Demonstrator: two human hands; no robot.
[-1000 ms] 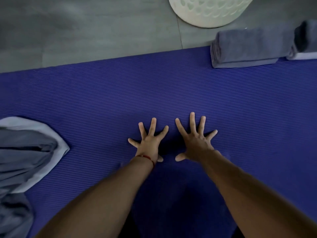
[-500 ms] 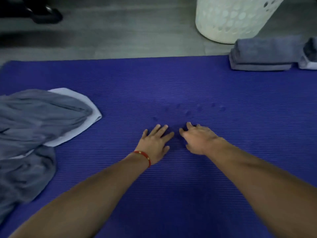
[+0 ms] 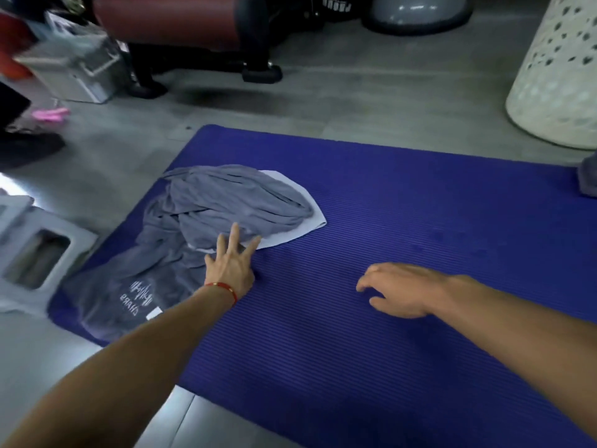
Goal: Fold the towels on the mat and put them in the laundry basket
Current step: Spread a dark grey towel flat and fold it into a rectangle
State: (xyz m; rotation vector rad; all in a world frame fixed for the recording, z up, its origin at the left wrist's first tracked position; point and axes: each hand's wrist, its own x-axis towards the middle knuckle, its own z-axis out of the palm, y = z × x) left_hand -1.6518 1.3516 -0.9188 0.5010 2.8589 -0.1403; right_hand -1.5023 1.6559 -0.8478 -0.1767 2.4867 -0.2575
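Observation:
A heap of crumpled grey towels [image 3: 206, 215] lies on the left end of the blue ribbed mat [image 3: 403, 221], with a lighter towel [image 3: 290, 227] under it. My left hand [image 3: 231, 263] reaches out with straight, spread fingers, and its fingertips touch the near edge of the heap. My right hand [image 3: 400, 289] hovers low over the bare middle of the mat, fingers loosely curled, holding nothing. The white perforated laundry basket [image 3: 555, 76] stands on the floor past the mat's far right corner. The edge of a folded grey towel [image 3: 588, 179] shows at the right border.
Grey floor surrounds the mat. A dark red chair [image 3: 181, 24] with black legs, a grey box [image 3: 74, 69] and a grey dome [image 3: 416, 11] stand beyond it. A light grey box with a window [image 3: 35, 253] sits left of the mat.
The view has swung left. My left hand moved from the mat's middle to the towel heap. My right hand lifted off the mat and trails behind, fingers relaxed.

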